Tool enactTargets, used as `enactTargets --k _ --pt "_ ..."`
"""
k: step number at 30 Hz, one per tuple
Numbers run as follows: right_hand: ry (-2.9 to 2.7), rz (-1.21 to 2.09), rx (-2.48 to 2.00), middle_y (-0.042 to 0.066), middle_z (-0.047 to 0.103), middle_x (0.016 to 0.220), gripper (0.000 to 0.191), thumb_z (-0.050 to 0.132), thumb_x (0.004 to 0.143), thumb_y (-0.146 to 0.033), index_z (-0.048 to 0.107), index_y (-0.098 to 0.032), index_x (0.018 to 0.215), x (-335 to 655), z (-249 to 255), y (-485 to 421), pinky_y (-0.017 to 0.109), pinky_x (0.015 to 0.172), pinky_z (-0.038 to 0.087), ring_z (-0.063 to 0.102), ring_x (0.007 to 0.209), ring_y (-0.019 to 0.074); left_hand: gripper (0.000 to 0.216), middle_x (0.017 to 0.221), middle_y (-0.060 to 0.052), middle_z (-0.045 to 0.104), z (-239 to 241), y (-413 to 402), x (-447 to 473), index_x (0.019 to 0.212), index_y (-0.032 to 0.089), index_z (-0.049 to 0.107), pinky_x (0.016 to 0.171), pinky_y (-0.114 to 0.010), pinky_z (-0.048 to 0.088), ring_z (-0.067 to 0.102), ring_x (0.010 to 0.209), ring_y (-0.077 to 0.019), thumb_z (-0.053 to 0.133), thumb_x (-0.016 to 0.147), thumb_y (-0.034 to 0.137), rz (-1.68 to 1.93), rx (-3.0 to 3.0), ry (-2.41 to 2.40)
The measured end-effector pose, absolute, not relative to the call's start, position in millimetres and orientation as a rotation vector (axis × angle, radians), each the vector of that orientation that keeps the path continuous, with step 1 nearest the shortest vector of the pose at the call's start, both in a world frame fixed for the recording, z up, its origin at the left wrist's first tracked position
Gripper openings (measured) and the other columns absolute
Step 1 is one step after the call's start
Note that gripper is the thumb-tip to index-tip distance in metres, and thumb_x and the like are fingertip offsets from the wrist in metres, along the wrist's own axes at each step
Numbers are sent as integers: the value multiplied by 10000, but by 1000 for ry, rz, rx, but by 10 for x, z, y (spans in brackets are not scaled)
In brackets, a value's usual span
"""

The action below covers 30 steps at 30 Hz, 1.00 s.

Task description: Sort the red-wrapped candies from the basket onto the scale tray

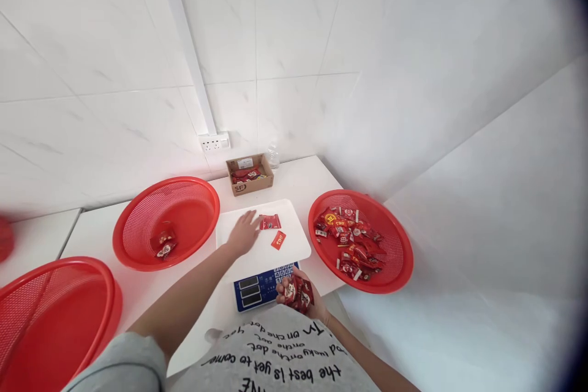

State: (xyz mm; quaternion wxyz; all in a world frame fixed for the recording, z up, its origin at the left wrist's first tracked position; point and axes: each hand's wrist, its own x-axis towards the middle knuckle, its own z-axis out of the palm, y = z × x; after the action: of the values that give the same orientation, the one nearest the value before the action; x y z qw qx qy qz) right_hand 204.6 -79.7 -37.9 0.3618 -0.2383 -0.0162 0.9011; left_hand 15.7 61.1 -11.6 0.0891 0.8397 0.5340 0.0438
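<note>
Red packets (299,296) rest in the right hand (320,310).

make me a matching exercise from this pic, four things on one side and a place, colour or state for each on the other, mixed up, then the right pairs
Column one
1. left hand
2. right hand
3. cardboard box
4. scale panel

Column two
A. near the wall, with loose red packets inside
B. blue, with number keys
C. holding a bunch of red packets
D. over the white tray, close to a single red packet

Right pairs: 1-D, 2-C, 3-A, 4-B
</note>
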Motion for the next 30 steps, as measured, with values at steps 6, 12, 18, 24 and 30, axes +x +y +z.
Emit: enactTargets --k 6,12,18,24,30 --pt "-73 2297 -616 16 597 622 404 584 759 -514 606 -146 593 2089 -339 -818 239 540 402 546 548 118 402 1153 -78 578 -238 697 614 1219 270 530 847 -353 417 510 1063 -243 472 823 227 67 2524 1492" --pt "-68 2290 -576 17 594 640 410 567 768 -525 588 -146 616 2124 -421 -815 231 483 370 556 561 128 420 1115 -122 561 49 753 -145 1237 223 514 827 -383 396 502 1021 -266 368 845 182 149 2344 1947" --pt "-13 2336 -582 16 589 647 447 519 791 -555 586 -144 626 2111 -442 -810 206 433 342 554 558 125 388 1295 -204 434 271 709 -632 1194 131 519 907 -530 301 375 1176 -372 404 835 220 295 1975 2429" --pt "-38 2329 -596 24 586 633 430 533 790 -527 597 -143 608 2084 -458 -772 225 442 360 548 545 128 307 1205 -67 550 -86 443 402 1134 238 564 933 -341 357 477 1094 -221 463 847 273 220 2376 1659" --pt "-60 2309 -617 15 585 618 444 547 772 -554 597 -147 602 2097 -458 -776 213 440 353 561 539 124 260 1015 -74 594 -322 301 852 999 206 622 811 -324 434 537 939 -213 521 768 146 184 2415 1400"
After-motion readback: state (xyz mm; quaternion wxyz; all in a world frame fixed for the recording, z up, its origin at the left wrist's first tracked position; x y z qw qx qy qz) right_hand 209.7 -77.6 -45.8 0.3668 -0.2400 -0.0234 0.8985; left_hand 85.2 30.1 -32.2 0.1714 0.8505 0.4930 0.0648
